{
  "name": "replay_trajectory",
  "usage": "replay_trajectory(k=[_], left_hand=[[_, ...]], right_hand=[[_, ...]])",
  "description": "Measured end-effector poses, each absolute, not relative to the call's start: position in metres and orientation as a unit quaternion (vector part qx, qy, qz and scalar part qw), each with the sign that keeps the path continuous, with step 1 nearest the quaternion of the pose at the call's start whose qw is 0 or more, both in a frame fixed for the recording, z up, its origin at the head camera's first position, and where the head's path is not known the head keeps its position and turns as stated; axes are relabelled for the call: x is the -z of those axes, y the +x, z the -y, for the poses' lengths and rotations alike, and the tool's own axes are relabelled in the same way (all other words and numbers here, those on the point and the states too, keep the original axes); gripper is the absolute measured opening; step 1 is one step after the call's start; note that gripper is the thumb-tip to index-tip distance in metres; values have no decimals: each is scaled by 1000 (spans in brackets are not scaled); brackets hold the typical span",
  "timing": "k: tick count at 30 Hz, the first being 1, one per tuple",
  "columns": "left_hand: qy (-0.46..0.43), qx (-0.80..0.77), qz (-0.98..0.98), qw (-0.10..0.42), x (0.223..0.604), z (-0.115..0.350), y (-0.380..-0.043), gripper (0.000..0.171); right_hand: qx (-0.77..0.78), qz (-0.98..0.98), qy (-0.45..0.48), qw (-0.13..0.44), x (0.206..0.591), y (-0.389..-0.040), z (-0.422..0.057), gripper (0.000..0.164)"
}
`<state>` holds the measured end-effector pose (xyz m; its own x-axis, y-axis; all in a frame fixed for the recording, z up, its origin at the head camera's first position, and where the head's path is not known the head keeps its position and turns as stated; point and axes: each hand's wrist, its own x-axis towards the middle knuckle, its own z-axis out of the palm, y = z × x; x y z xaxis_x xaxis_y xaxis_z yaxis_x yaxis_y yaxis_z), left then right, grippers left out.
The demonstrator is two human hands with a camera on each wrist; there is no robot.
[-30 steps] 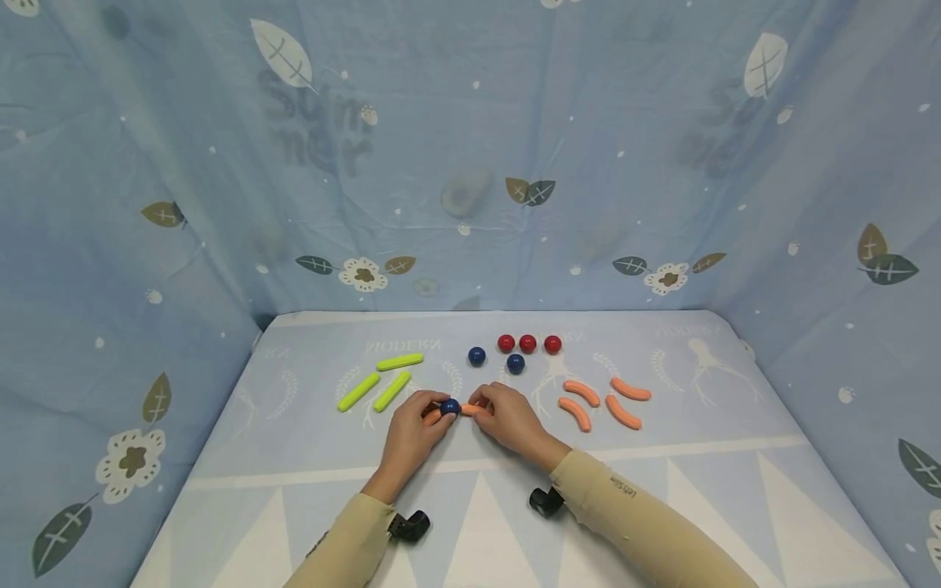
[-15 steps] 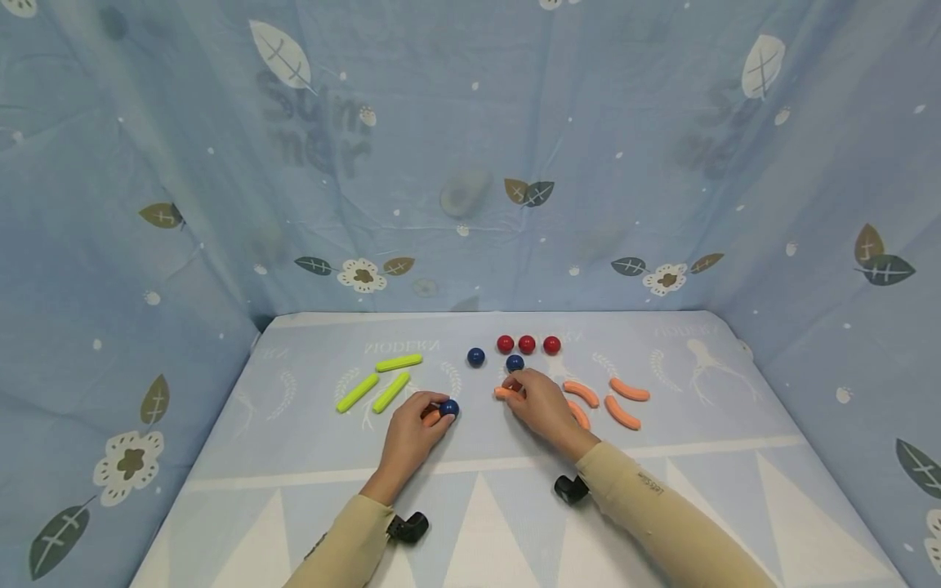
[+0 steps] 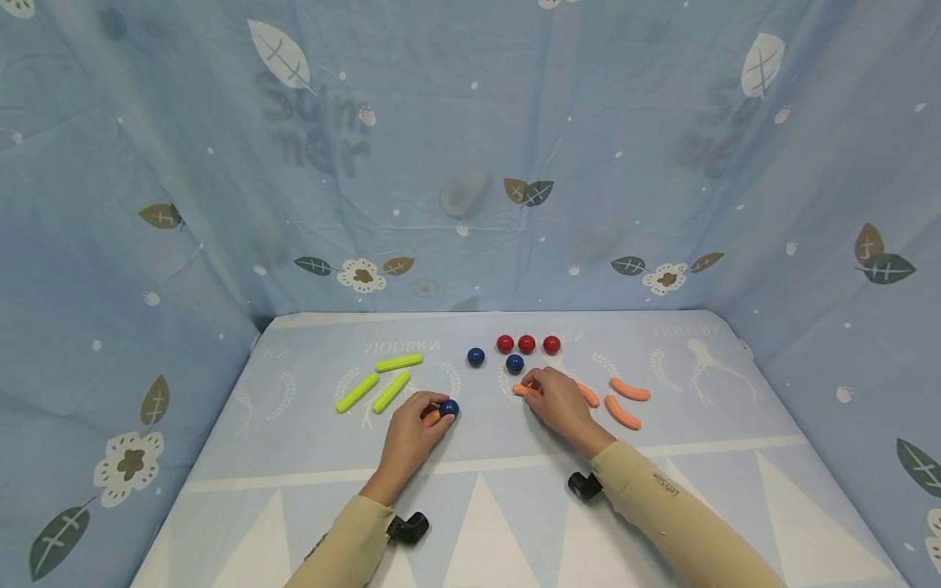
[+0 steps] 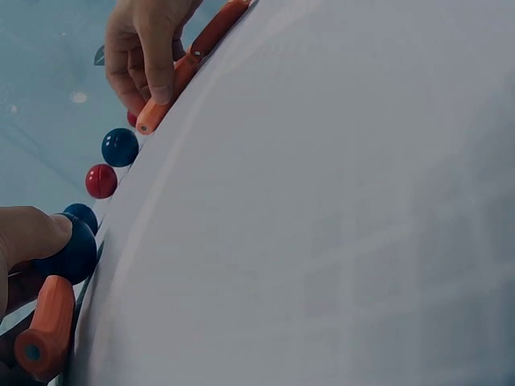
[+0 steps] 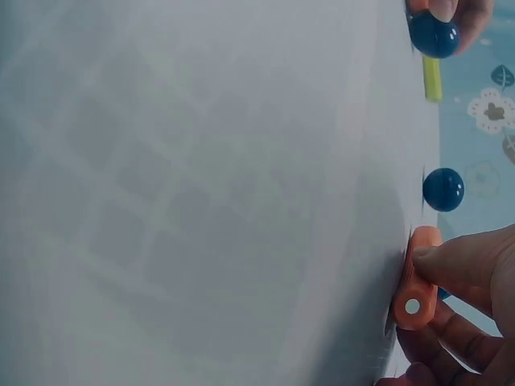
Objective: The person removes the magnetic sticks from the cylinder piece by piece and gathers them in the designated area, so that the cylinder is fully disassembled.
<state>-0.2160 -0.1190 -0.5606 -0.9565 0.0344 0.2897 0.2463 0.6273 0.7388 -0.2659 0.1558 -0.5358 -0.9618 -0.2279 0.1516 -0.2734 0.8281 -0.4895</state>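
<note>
My left hand (image 3: 412,433) pinches a blue ball (image 3: 450,407) between thumb and fingers. An orange curved stick (image 4: 50,322) sits against that ball under the hand; whether the two are joined cannot be told. To the right, my right hand (image 3: 564,408) pinches another orange curved stick (image 5: 418,277) just above or on the table, near the loose orange sticks. A round white spot shows on that stick's end in the right wrist view. Two more blue balls, a left one (image 3: 475,357) and a right one (image 3: 515,363), lie beyond the hands.
Three red balls (image 3: 526,344) form a row at the back. Three lime-green sticks (image 3: 391,392) lie on the left. Loose orange curved sticks (image 3: 623,412) lie right of my right hand, which partly covers some. A patterned blue curtain (image 3: 456,163) hangs behind the table.
My right hand has drawn its orange stick away from the blue ball, moving right and slightly back towards the other orange sticks. The left hand stays in place with its ball.
</note>
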Motion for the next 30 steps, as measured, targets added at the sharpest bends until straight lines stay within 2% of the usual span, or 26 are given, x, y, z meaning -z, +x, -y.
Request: replay_trajectory(k=[11,22,30], left_hand=[[-77,428,892,123,562,119,-215,29],[-78,429,891,126,561,119,-214,33],[-85,432,889,130,560,123,-212,40]], right_hand=[[-273,951,131,62,538,-265,-156,15],[-287,932,181,125,537,-262,-147,12],[-316,921,218,65,538,-255,-129,19]])
